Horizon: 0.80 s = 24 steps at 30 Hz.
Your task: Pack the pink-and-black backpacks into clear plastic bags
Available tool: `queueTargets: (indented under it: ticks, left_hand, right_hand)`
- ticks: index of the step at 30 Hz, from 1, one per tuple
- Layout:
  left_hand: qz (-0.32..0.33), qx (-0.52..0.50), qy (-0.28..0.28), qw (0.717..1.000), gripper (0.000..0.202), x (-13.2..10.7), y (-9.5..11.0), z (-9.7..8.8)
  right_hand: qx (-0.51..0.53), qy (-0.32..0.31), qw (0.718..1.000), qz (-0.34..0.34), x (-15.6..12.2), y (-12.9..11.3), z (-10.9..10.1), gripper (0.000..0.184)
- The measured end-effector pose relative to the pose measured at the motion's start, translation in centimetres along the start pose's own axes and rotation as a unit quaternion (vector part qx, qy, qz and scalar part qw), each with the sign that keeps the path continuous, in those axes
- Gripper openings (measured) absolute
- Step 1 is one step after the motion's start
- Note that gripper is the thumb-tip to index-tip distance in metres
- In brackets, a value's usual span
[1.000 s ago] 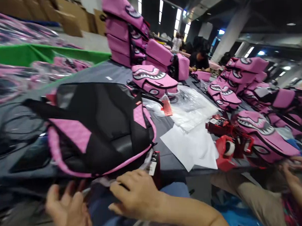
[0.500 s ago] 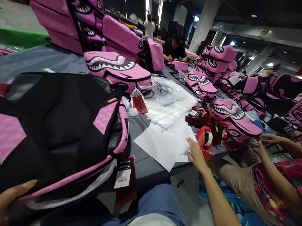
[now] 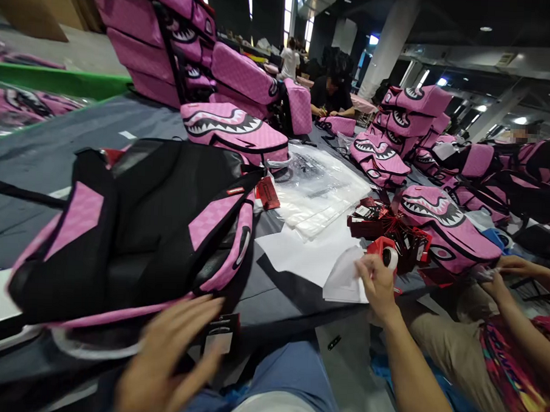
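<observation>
A pink and black backpack (image 3: 153, 219) lies on the table, its black back panel and straps facing up. My left hand (image 3: 172, 359), blurred by motion, is just off its near edge with fingers apart and nothing in it. Below that edge hangs a black and red hang tag (image 3: 221, 337), partly behind the hand. My right hand (image 3: 378, 283) pinches the edge of a white paper sheet (image 3: 342, 273), which curls up from the papers under it. Just behind that hand stands a red tape dispenser (image 3: 382, 250) with a roll of tape.
Clear plastic bags (image 3: 319, 177) lie beyond the paper. Red hang tags (image 3: 388, 223) are heaped near another pink backpack (image 3: 447, 229). Stacked pink backpacks (image 3: 140, 48) rise at the back left. At the right, a co-worker's hands (image 3: 504, 280) handle something clear.
My left hand has let go of the backpack's lower left edge and moved right. The backpack now lies flatter and farther back. My right hand has closed on the paper and lifted its edge.
</observation>
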State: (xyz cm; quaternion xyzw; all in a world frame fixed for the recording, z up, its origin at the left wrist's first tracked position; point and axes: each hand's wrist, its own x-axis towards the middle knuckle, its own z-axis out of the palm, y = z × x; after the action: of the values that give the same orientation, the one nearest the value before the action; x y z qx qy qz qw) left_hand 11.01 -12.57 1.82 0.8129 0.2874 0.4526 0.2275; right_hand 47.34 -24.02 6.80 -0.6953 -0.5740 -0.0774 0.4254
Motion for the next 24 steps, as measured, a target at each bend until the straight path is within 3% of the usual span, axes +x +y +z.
queueTargets:
  ticks: [1, 2, 3, 4, 6, 8, 10, 11, 13, 16, 18, 21, 24]
  left_hand:
    - [-0.022, -0.053, -0.048, 0.997, 0.067, 0.3, 1.5, 1.8]
    - [-0.068, -0.129, -0.094, 0.985, 0.09, 0.5, 3.0, 3.7]
    - [-0.115, -0.206, -0.13, 0.963, 0.11, 0.8, 4.3, 5.5]
    - [-0.165, -0.273, -0.147, 0.936, 0.116, 1.0, 5.3, 7.1]
    - [-0.252, -0.38, -0.152, 0.877, 0.089, 1.0, 6.4, 9.4]
    - [-0.306, -0.449, -0.167, 0.823, 0.054, 0.3, 6.3, 10.1]
    - [-0.33, -0.474, -0.188, 0.795, 0.051, -1.0, 5.6, 9.5]
    - [-0.336, -0.468, -0.19, 0.795, 0.052, -1.7, 5.0, 8.9]
    - [-0.342, -0.41, -0.145, 0.833, 0.047, -3.3, 3.7, 7.7]
    - [-0.33, -0.23, 0.032, 0.915, 0.035, -5.2, 1.5, 6.6]
    - [-0.313, -0.116, 0.133, 0.933, 0.035, -5.8, 0.0, 6.7]
    - [-0.312, -0.064, 0.145, 0.937, 0.045, -4.6, -1.6, 8.1]
    - [-0.378, -0.115, 0.113, 0.912, 0.041, -1.6, -2.7, 10.0]
  right_hand:
    - [-0.019, -0.036, 0.998, -0.043, -0.1, -2.0, 0.4, 0.031]
    - [-0.031, -0.077, 0.993, -0.086, -0.4, -3.9, 0.8, 0.03]
    - [-0.031, -0.118, 0.985, -0.123, -0.7, -5.7, 1.2, 0.029]
    - [-0.021, -0.156, 0.977, -0.147, -1.1, -7.3, 1.6, 0.029]
    - [0.024, -0.219, 0.965, -0.145, -1.8, -9.5, 2.0, 0.027]
    - [0.078, -0.281, 0.953, -0.078, -2.1, -10.3, 2.5, 0.022]
    - [0.13, -0.359, 0.924, 0.02, -2.0, -10.1, 3.5, 0.027]
    - [0.157, -0.405, 0.899, 0.059, -1.8, -9.7, 4.3, 0.033]
    - [0.202, -0.483, 0.846, 0.1, -1.5, -9.0, 6.4, 0.04]
    - [0.224, -0.51, 0.824, 0.104, -1.2, -8.2, 9.3, 0.046]
    - [0.201, -0.535, 0.815, 0.092, -1.2, -7.8, 10.1, 0.04]
    - [0.128, -0.628, 0.767, 0.03, -1.3, -7.3, 10.0, 0.021]
    - [0.107, -0.694, 0.712, 0.002, -1.1, -6.7, 9.2, 0.013]
